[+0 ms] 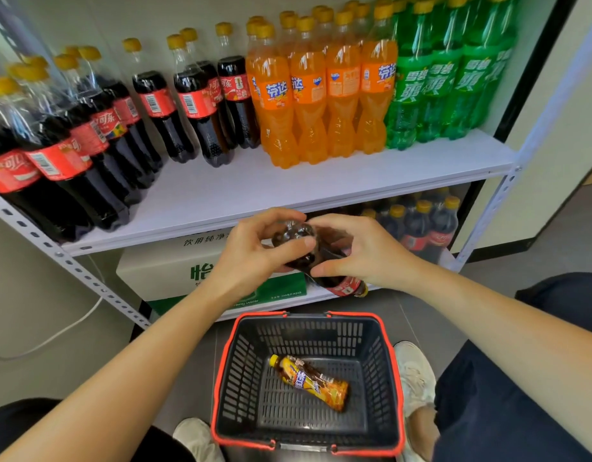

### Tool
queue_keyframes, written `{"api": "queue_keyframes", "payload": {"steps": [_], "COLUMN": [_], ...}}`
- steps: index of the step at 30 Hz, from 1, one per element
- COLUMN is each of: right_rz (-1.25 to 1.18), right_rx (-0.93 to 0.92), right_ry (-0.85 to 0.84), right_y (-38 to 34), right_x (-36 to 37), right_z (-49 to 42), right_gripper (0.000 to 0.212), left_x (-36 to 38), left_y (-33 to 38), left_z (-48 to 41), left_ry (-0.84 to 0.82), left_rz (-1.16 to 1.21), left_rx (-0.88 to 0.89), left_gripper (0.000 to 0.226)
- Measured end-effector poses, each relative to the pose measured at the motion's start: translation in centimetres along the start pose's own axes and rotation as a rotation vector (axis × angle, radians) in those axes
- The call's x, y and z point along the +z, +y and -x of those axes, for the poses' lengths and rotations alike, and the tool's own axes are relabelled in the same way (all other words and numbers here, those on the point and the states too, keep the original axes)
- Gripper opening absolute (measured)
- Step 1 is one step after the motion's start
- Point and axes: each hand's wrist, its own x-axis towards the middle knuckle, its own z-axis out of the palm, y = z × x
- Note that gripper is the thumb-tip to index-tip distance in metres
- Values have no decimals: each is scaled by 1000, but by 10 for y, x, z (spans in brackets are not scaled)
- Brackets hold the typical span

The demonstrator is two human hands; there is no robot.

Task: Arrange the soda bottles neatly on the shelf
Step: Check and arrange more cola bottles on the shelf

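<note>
Both my hands hold one cola bottle (324, 261) in front of the white shelf (241, 191), tilted with its base toward me and its cap end low at the right. My left hand (254, 255) wraps the base and my right hand (361, 251) grips the middle. On the shelf stand rows of cola bottles (98, 128) at the left, orange soda bottles (321, 95) in the middle and green soda bottles (448, 78) at the right. A yellow-labelled tea bottle (313, 381) lies on its side in the basket (389, 378).
The dark basket with a red rim sits on the floor between my feet. Below the shelf is a white and green carton (164, 268) and more cola bottles (421, 225). The front strip of the shelf is bare. A white cable (64, 331) runs along the floor at the left.
</note>
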Motion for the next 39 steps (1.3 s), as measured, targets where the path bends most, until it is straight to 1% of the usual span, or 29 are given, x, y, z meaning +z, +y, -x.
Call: {"api": "queue_keyframes", "payload": {"steps": [2,3,8,10,12,15,18,20,22,24,28,34,37,39], "right_rz": [31,45,54,57,78,82,18,-9,-25,-33,-23,-50,-111,-216], "right_rx": [-4,-4,34,39,35,39,44,45,38,34,38,40,61,87], "right_ry": [7,12,25,16,22,65,91,79,55,44,45,18,55,109], "right_y": [-2,-3,-3,-2,0,1,0,-2,-4,-6,-5,-5,-1,0], "right_x": [4,6,7,7,6,4,2,1,2,3,5,6,7,6], "right_z": [1,1,0,0,-1,-2,-4,-4,-3,-3,-5,-11,-14,-17], "right_gripper": [65,65,70,68,64,63,66,75,82,82,82,82,78,76], "left_x": [0,0,-6,-9,-11,-14,-15,-14,-13,-11,-11,-7,-8,-13], "left_y": [-1,0,1,-1,-5,-10,-12,-13,-14,-14,-15,-21,-27,-35], "left_z": [-2,-3,-8,-8,-9,-8,-5,-2,-1,-1,-2,-1,0,1], "left_ry": [55,68,33,22,10,-16,-45,-28,11,29,64,210,251,195], "left_rz": [-59,-53,61,105,113,143,139,54,-85,-133,-178,-59,-22,-109], "left_rx": [-5,-19,-93,-120,-108,-33,88,172,274,359,431,332,225,102], "left_gripper": [26,24,22,25,26,28,32,36,35,33,29,24,39,46]}}
